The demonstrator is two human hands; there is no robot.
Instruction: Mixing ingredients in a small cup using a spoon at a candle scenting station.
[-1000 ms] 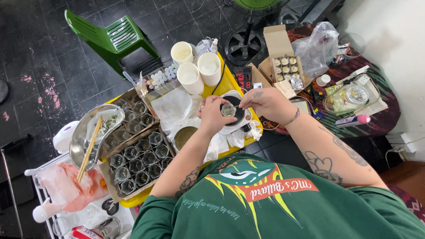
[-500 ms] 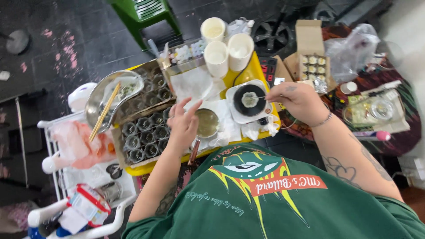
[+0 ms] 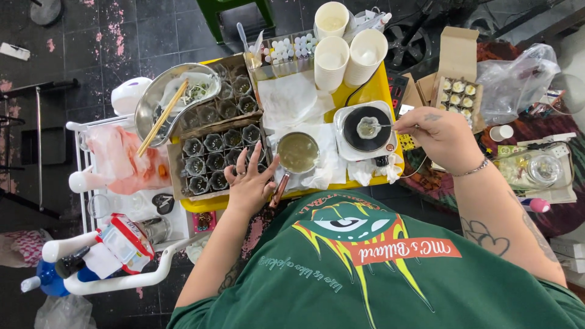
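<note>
Now right hand (image 3: 442, 139) pinches a thin stirrer (image 3: 382, 126) pointing left; left hand (image 3: 250, 183) spread open.

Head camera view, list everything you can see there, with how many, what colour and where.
Work tray: one, yellow, centre.
Small pot: one, metal, holding murky liquid, mid-tray beside the left hand.
Hot plate: one, white with black top, right of the pot; a small clear dish sits on it.
Small dark cups: many, in a cardboard tray, left part.
Metal bowl: one, silver, far left, with chopsticks across it.
Paper cups: three stacks, white, top of tray.
Open carton: one, brown, holding small pale-topped jars, right.
Plastic chair: one, green, top.
Left hand: fingers spread at the cup tray's edge.
Right hand: holding a thin tool to the dish.
</note>
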